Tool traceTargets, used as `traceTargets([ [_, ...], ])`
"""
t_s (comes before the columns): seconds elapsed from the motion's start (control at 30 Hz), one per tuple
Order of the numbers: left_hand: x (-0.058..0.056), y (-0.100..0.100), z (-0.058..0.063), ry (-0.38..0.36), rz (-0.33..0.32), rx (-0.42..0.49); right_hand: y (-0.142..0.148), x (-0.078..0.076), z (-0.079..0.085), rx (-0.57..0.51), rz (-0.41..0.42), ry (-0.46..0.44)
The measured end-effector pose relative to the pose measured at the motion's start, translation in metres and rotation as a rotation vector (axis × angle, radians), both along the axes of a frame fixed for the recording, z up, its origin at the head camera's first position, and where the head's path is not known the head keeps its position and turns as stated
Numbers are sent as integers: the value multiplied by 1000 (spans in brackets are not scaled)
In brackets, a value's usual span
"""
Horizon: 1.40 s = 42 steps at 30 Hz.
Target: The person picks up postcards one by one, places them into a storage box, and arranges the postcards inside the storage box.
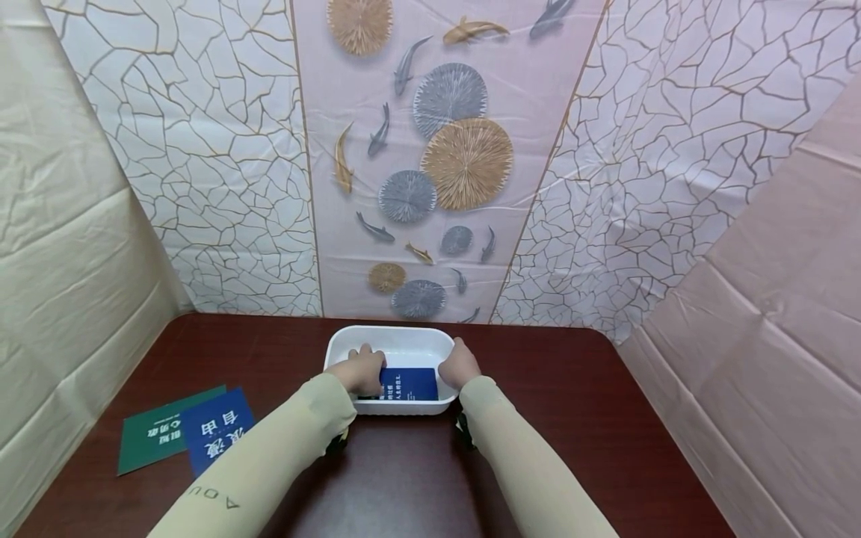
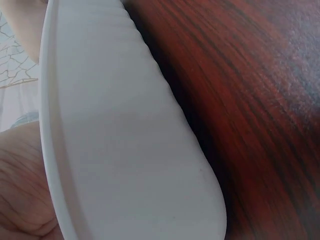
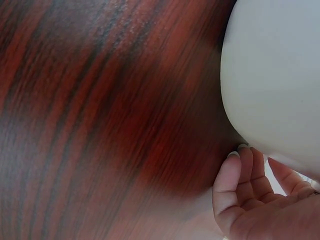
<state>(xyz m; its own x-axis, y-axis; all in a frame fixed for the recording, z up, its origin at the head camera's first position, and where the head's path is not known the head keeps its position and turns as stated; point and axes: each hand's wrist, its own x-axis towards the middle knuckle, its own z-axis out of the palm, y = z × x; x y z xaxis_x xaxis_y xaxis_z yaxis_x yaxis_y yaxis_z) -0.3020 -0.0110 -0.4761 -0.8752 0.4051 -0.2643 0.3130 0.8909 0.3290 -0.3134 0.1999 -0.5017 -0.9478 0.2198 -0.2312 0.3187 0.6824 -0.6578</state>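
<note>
A white plastic tray (image 1: 417, 340) with rounded corners stands on the dark red wooden table. In it lies a dark blue card (image 1: 418, 385) with white printed characters. My left hand (image 1: 363, 371) reaches over the near left side into the tray, its fingers bent over the left part of the card. The fingertips are hidden, so I cannot tell whether they pinch it. At the tray's right end, my right hand (image 1: 460, 365) grips the rim. The right wrist view shows its fingers (image 3: 227, 177) bent against the outside of the tray wall (image 3: 280, 85), with the thumb across the rim.
To the left on the table (image 1: 538, 418), a green card (image 1: 151, 433) lies partly under another blue card (image 1: 218, 422), both with white characters. Patterned cloth (image 1: 235, 149) hangs behind the table, and pale cloth walls (image 1: 773, 321) stand at both sides.
</note>
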Motion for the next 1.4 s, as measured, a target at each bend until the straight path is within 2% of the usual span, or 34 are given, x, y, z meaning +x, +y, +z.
traceTargets([
  [0.43, 1, -1, -4, 11, 2, 16, 2, 3, 1, -9, 1, -10],
  [0.63, 8, -6, 9, 5, 27, 140, 2, 5, 3, -6, 8, -16],
  [0.73, 12, -13, 19, 41, 17, 199, 2, 5, 4, -7, 11, -18],
  [0.93, 21, -47, 42, 129, -25, 319, 2, 3, 5, 13, 21, 1],
  [1.07, 28, -82, 55, 143, -6, 361, 1, 3, 6, 27, 28, 13],
  [1.2, 36, -118, 56, 142, 43, 357, 0, 3, 6, 30, 38, 12],
  [1.4, 51, -159, 45, 163, 106, 274, 1, 2, 6, 24, 41, 17],
])
